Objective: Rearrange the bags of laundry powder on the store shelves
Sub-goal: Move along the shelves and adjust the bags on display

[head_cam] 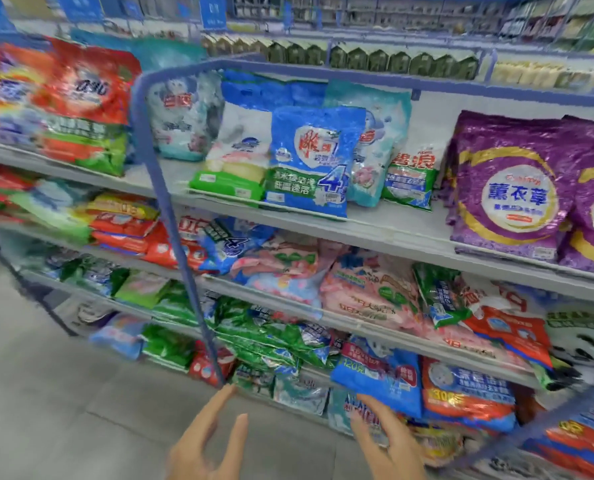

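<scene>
Both grips are bare hands, low in the view. The left grip (pixel 202 445) has its fingers straight and apart and holds nothing. The right grip (pixel 389 445) also has its fingers spread; I cannot tell if they touch the pale bag (pixel 340 408) behind them. Just above the right grip lies a blue bag (pixel 375 375), and to its right an orange and blue bag (pixel 468 393). The shelves (pixel 392 237) rise above both grips, full of laundry powder bags. High to the right stand purple bags (pixel 510 199). A blue post (pixel 171 216) goes up from near the left grip's fingertips.
</scene>
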A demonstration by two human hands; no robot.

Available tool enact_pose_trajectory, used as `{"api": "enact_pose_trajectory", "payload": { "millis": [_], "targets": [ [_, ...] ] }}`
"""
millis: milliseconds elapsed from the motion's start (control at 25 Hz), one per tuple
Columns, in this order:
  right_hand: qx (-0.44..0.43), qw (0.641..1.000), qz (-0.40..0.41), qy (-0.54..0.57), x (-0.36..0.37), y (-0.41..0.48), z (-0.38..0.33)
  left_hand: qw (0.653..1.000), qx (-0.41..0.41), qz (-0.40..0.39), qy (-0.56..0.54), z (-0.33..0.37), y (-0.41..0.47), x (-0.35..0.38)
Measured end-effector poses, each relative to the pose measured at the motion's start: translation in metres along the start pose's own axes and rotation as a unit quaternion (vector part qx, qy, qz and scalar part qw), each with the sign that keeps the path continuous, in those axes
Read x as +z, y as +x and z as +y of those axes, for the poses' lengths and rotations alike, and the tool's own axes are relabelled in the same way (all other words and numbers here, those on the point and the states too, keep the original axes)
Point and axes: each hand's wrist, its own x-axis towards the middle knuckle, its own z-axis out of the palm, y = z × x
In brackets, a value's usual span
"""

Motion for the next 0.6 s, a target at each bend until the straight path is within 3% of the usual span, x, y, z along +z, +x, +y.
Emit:
{"api": "enact_pose_trajectory", "payload": {
  "millis": [240,600],
  "targets": [
    [-0.037,0.996,-0.06,-0.051,0.108,-0.025,-0.054,0.999,-0.019,0.03,0.018,-0.055,0.019,-0.109],
    [-0.116,0.979,-0.161,-0.049,0.257,0.002,-0.125,0.993,-0.022,0.118,0.004,-0.13,0.097,-0.209]
  ]
}}
